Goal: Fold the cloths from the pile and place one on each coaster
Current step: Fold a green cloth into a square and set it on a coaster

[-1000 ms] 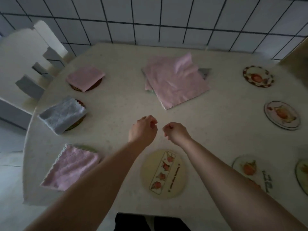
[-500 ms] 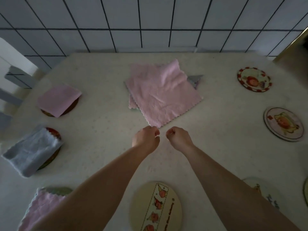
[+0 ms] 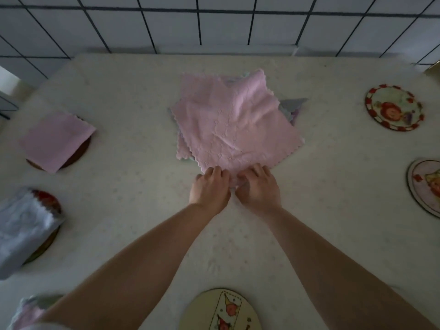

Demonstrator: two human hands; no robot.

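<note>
Both hands are going in at the near corner of the top pink cloth (image 3: 234,126) on the pile (image 3: 291,106): the left hand (image 3: 210,190) and right hand (image 3: 258,189) are sitting side by side, fingers curling onto the corner and seeming to pinch it, though the fingertips are partly hiding in the fabric. So this looks like a pickup getting under way, with no fold made in this cloth yet. Over on the left, three coasters are already wearing folded cloths: a pink one (image 3: 57,141), a grey one (image 3: 25,229), and another pink one (image 3: 26,314) peeking in at the bottom corner. Waiting bare are the near coaster (image 3: 222,310) between the forearms and two at the right, the red-rimmed one (image 3: 394,108) and the edge one (image 3: 425,186). I'm judging it roughly halfway, with more cloths lying under the pink one.
</note>
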